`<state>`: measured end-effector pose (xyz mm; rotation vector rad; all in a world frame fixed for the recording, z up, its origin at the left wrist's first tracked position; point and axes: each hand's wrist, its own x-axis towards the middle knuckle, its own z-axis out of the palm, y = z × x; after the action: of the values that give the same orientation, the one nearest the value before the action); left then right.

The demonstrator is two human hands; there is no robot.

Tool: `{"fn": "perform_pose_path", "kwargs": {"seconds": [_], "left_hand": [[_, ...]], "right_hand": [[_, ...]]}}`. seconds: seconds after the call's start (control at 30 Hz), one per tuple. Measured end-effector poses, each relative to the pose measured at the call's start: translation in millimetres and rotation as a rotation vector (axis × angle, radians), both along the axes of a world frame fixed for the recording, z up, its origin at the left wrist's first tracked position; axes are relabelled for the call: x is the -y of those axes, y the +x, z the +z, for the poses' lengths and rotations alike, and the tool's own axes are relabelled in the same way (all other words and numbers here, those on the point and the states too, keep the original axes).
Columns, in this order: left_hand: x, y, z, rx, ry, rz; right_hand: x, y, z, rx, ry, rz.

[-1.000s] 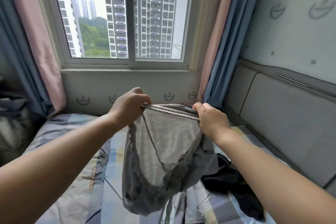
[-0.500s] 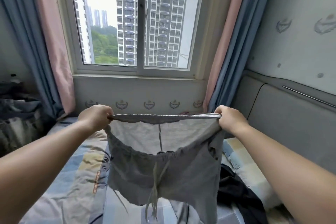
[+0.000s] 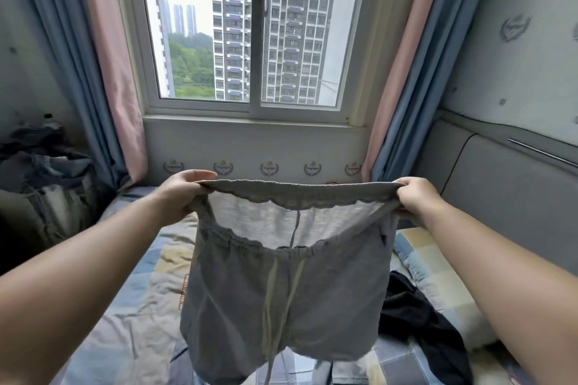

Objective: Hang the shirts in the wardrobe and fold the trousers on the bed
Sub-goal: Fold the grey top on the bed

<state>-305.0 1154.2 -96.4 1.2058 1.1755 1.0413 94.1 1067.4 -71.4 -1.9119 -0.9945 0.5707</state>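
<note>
Both hands, left (image 3: 178,197) and right (image 3: 417,200), pinch the grey trousers (image 3: 281,300) waistband above the bed (image 3: 131,306); keep it taut, lower flat.

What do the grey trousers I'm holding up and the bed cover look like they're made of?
Grey trousers: probably soft cotton jersey, matte and heathered, with a gathered elastic waistband and drawstring. Bed cover: seemingly quilted woven cotton, matte, printed in pastel checks and puckered.

Bed (image 3: 131,316): lay under the window, covered by a blue, cream and grey patchwork quilt.
Right side: a black garment (image 3: 419,322) lay crumpled on the quilt.
Far left: a heap of dark clothes (image 3: 47,172) sat beside the bed.
</note>
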Motion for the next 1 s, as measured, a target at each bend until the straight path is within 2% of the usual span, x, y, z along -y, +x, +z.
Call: {"fn": "perform_pose_path", "kwargs": {"seconds": [0.07, 0.13, 0.2, 0.27, 0.33, 0.37, 0.4, 0.43, 0.47, 0.5, 0.57, 0.63, 0.77, 1.0], "left_hand": [[0, -13, 0, -0.198, 0.101, -0.07], [-2, -28, -1, -0.582, 0.304, -0.054], [-6, -43, -2, -0.911, 0.491, -0.024], [-9, -57, -3, -1.116, 0.553, 0.034], [-5, -66, -4, -1.25, 0.463, 0.096], [-2, -67, -6, -1.223, 0.374, 0.11], [2, -67, -8, -1.05, 0.255, 0.123], [8, -64, -11, -0.791, 0.119, 0.131], [14, -61, -14, -0.492, -0.007, 0.155], [19, -59, -15, -0.25, -0.078, 0.181], [32, -59, -20, 0.003, -0.112, 0.229], [48, -62, -22, 0.097, -0.104, 0.239], [88, -73, -20, 0.075, -0.062, 0.3], [171, -84, -34, 0.094, -0.038, 0.493]], "right_hand": [[0, 6, -1, -0.07, 0.055, -0.041], [1, 11, -4, -0.087, 0.089, -0.073], [2, 14, -8, -0.022, 0.09, -0.076], [6, 15, -11, 0.236, 0.041, -0.047], [14, 12, -12, 0.622, -0.093, 0.008], [18, 9, -12, 0.769, -0.172, 0.032], [21, 5, -13, 0.824, -0.23, 0.043], [23, -1, -15, 0.801, -0.269, 0.062], [23, -6, -16, 0.643, -0.251, 0.083], [23, -12, -18, 0.397, -0.201, 0.105], [27, -26, -24, -0.066, -0.133, 0.126], [32, -30, -30, -0.255, -0.088, 0.138], [56, -28, -44, -0.452, -0.006, 0.137], [125, -37, -68, -0.547, -0.037, 0.204]]}}
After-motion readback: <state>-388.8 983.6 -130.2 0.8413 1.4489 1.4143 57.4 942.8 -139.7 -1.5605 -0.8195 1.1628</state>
